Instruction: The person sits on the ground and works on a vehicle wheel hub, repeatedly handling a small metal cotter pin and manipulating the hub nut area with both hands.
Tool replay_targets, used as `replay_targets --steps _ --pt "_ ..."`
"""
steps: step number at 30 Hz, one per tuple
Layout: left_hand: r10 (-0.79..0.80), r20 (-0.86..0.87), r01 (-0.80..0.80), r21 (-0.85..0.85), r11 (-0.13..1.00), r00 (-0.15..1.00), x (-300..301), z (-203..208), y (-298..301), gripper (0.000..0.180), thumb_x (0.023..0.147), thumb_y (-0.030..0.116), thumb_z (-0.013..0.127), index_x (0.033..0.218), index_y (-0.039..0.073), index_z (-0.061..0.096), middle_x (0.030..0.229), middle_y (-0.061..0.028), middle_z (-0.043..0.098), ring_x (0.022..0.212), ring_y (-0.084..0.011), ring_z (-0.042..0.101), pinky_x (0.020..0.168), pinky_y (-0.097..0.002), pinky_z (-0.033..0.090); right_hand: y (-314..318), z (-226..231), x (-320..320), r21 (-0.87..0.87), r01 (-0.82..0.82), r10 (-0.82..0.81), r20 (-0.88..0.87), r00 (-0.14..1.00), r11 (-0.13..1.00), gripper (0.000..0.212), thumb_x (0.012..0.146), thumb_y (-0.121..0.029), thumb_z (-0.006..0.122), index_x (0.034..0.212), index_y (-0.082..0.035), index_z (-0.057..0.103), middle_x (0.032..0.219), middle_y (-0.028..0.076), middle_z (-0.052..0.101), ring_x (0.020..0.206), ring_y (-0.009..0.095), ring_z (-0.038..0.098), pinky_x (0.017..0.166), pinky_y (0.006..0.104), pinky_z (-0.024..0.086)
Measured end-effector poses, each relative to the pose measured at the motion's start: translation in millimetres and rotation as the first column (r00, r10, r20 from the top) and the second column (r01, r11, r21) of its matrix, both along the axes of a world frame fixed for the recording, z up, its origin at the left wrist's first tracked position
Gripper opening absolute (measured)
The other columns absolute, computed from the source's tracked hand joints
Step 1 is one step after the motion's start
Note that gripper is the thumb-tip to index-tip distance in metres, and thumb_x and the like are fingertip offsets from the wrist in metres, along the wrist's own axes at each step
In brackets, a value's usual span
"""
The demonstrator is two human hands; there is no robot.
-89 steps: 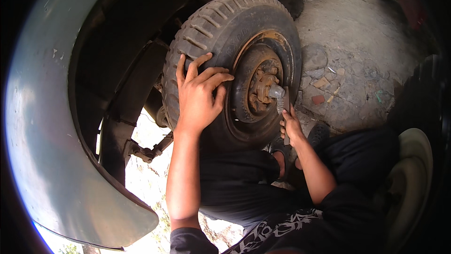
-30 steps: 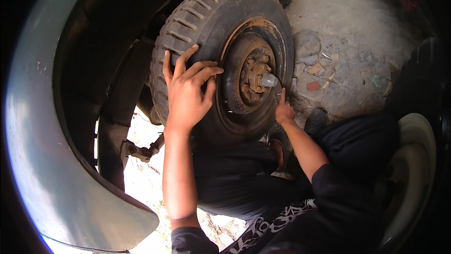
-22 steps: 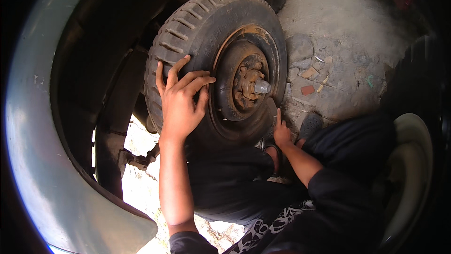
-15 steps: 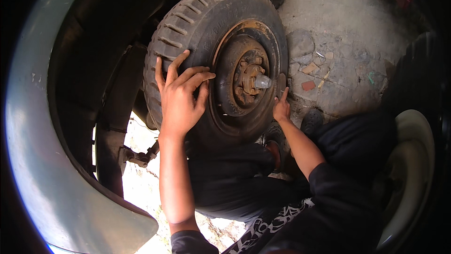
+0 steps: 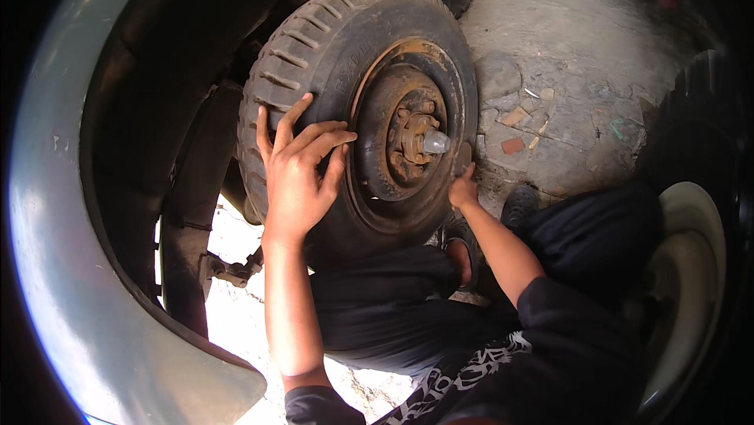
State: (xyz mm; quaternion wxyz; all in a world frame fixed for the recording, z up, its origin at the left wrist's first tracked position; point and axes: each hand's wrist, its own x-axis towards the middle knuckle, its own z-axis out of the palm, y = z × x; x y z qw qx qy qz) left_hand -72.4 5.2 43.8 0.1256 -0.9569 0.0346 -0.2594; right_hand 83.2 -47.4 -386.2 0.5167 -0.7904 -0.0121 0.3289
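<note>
A black tyre (image 5: 330, 71) with chunky tread stands upright on a rusty brown steel rim (image 5: 432, 46). At its middle are a round hub with several rusty nuts and a grey, blunt hub cap (image 5: 437, 141). My left hand (image 5: 301, 177) lies against the tyre's near left side, fingers spread over tread and sidewall, holding nothing. By the tyre's right edge my right hand (image 5: 463, 192) is closed around a dark, flat, round-ended piece (image 5: 464, 159). That piece sticks up beside the sidewall; its kind and lower end are hidden.
A pale green-grey fender (image 5: 55, 213) curves around the dark wheel well on the left. Rough concrete (image 5: 565, 24) at the upper right carries broken bits and a reddish chip (image 5: 513, 146). My bent legs are close below the tyre, and a pale round rim (image 5: 691, 268) stands at the right.
My right hand has moved slightly down and left with the dark piece, and its raised finger has folded in. My left hand keeps its place on the tyre. The view has shifted a little.
</note>
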Motion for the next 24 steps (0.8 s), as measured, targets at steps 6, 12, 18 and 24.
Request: replay_targets --steps 6,12,18,24 --pt "0.026 0.001 -0.026 0.002 1.0 1.0 0 -1 0 0.014 0.096 0.017 0.08 0.107 0.02 0.089 0.122 0.0037 0.083 0.154 -0.0296 0.054 0.139 -0.061 0.007 25 -26 -79 -0.015 0.015 -0.015 -0.009 1.0 1.0 0.114 0.107 -0.015 0.063 0.173 -0.008 -0.029 0.117 0.039 0.076 0.102 0.053 0.077 0.094 0.0563 0.062" --pt "0.01 0.008 -0.01 0.03 0.999 1.0 -1 -1 -1 0.013 0.096 0.016 0.081 0.106 0.019 0.088 0.122 0.0036 0.083 0.153 -0.0279 0.054 0.138 -0.063 0.007 24 13 -48 0.126 0.123 -0.101 -0.172 0.98 0.984 0.112 0.108 -0.015 0.062 0.174 -0.007 -0.028 0.12 0.04 0.075 0.103 0.052 0.077 0.089 0.0586 0.061" --pt "-0.002 -0.016 0.002 0.003 1.0 1.0 2 -4 -4 0.014 0.096 0.017 0.081 0.107 0.02 0.089 0.122 0.0039 0.082 0.153 -0.0275 0.055 0.138 -0.0621 0.006 58 -27 -57 0.099 0.248 -0.244 -0.043 0.969 0.964 0.11 0.108 -0.019 0.06 0.173 -0.006 -0.029 0.117 0.039 0.075 0.104 0.052 0.076 0.093 0.059 0.059" --pt "-0.017 -0.016 0.017 -0.019 1.0 1.0 2 0 -4 0.013 0.096 0.016 0.08 0.106 0.019 0.088 0.123 0.0025 0.082 0.152 -0.0279 0.056 0.139 -0.0623 0.007 49 -46 -52 0.084 0.155 -0.152 -0.041 0.987 0.984 0.121 0.104 -0.011 0.066 0.171 -0.009 -0.035 0.117 0.037 0.076 0.105 0.051 0.077 0.095 0.0574 0.061"
